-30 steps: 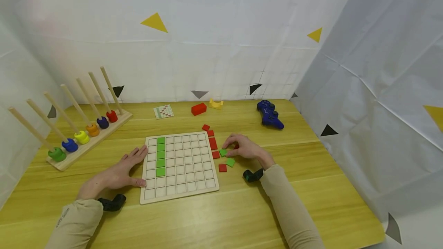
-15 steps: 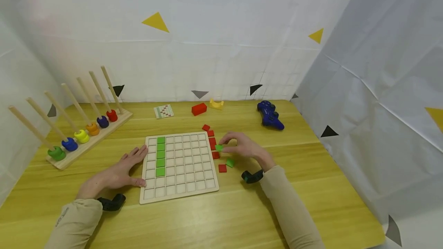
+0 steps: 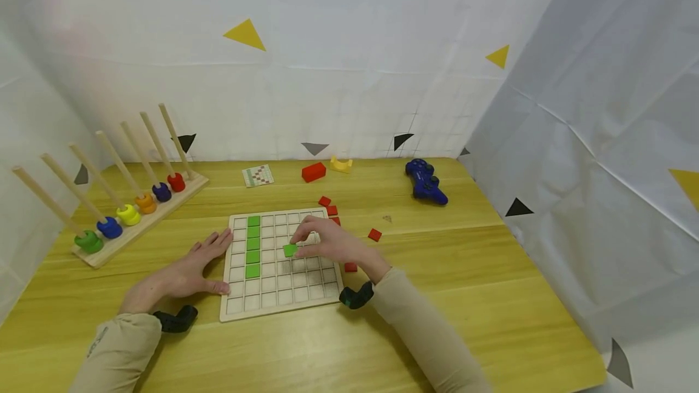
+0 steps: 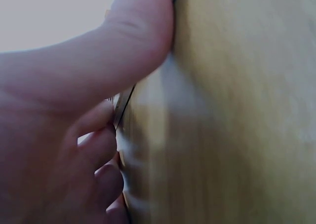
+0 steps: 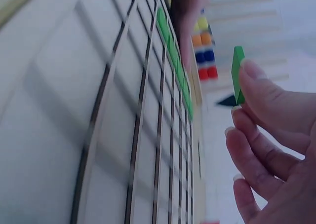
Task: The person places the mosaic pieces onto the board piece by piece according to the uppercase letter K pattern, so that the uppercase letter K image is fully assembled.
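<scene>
The right hand (image 3: 335,243) pinches a green tile (image 3: 290,250), raised over the gridded board (image 3: 269,301). The left hand (image 3: 188,272) lies with fingers (image 3: 217,248) spread at the board's left edge; how firmly it presses is hard to tell. A slack pinch could let the tile drop askew.

A tabletop booth was formed by sheets.
The wooden table (image 3: 306,350) was bordered behind and on both sides by white sheets (image 3: 349,96) with triangles; a peg toy (image 3: 155,215) and a game controller (image 3: 426,181) were laid out. Home or lab could not be told.
</scene>
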Motion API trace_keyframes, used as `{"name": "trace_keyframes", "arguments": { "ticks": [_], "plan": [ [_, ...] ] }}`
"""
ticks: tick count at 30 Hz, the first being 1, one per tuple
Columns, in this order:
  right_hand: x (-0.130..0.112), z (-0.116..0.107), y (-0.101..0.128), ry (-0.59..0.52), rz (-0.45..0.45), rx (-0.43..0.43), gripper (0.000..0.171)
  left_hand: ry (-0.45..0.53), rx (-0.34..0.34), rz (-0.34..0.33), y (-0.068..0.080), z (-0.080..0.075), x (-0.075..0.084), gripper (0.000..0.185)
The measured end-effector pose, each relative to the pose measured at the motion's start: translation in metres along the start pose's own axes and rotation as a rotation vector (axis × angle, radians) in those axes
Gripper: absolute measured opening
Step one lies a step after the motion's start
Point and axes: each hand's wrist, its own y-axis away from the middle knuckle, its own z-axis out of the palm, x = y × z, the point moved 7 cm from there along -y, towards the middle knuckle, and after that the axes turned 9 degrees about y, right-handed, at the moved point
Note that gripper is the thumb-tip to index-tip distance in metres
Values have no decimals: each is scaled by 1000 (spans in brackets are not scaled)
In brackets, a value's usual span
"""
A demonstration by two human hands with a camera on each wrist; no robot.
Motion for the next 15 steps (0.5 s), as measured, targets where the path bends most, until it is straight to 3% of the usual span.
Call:
{"name": "trace_keyframes", "arguments": {
  "ticks": [8,15],
  "plan": [
    [-33,32,-26,96,-47,-25,26,-8,-6,-1,0,0,-1,106],
    [-35,54,-31,182,-33,-58,23,-11,-7,-11,1,0,-2,106]
  ]
}}
